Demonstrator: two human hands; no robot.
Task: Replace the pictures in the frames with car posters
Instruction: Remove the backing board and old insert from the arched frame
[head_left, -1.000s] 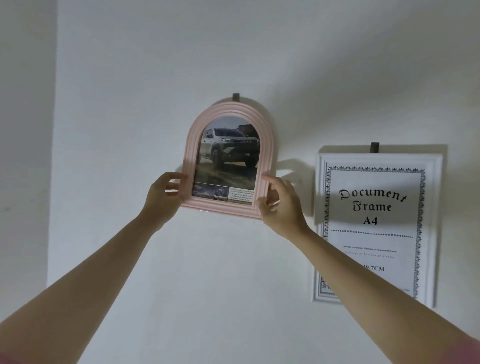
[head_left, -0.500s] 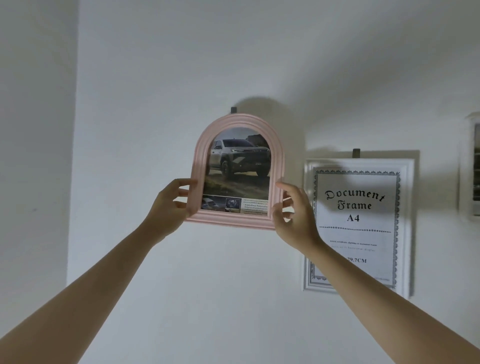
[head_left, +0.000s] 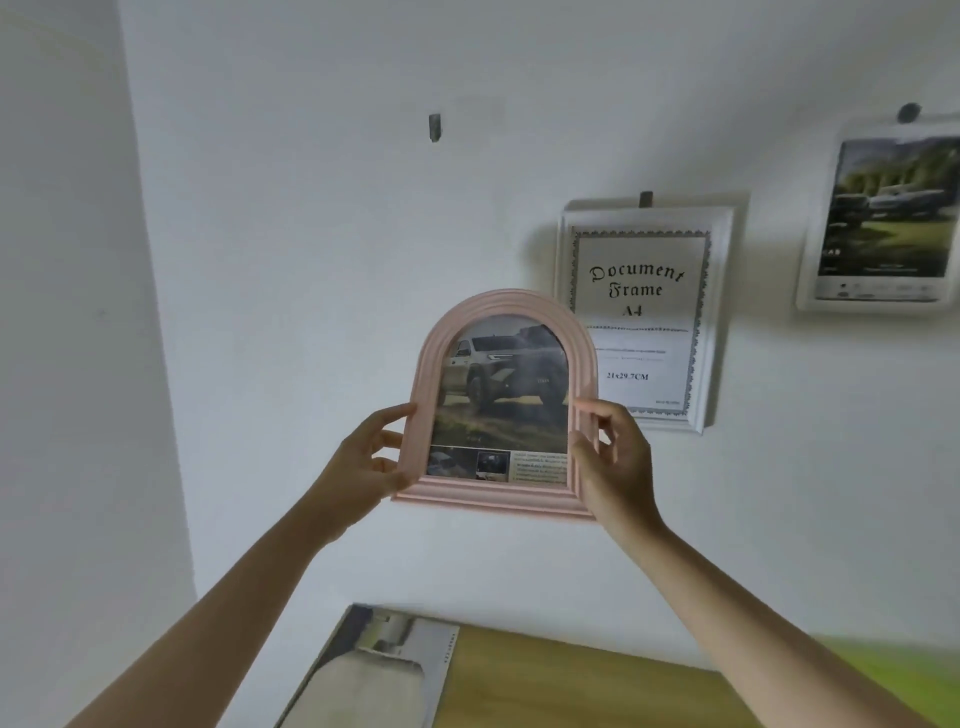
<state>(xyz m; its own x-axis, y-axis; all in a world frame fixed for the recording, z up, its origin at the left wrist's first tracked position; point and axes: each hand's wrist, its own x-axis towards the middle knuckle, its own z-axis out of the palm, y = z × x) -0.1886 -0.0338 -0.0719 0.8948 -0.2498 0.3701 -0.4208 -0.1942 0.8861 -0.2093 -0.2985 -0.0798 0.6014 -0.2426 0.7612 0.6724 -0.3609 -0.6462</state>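
Observation:
I hold a pink arched frame (head_left: 498, 499) with a car poster (head_left: 501, 395) inside it, away from the wall and well below its bare wall hook (head_left: 434, 127). My left hand (head_left: 363, 462) grips the frame's lower left side and my right hand (head_left: 615, 462) grips its lower right side. A white rectangular frame (head_left: 719, 322) with a "Document Frame A4" sheet hangs to the right. Further right, another white frame (head_left: 821, 270) shows a car picture.
A wooden table (head_left: 571, 686) sits below against the white wall. A printed poster sheet (head_left: 374, 675) lies on its left end. A green surface (head_left: 904, 680) shows at the lower right. A wall corner runs down the left side.
The pink frame has come off its hook and moved down and toward me in both hands. My view has dropped, so the table and the right-hand frame have come into sight.

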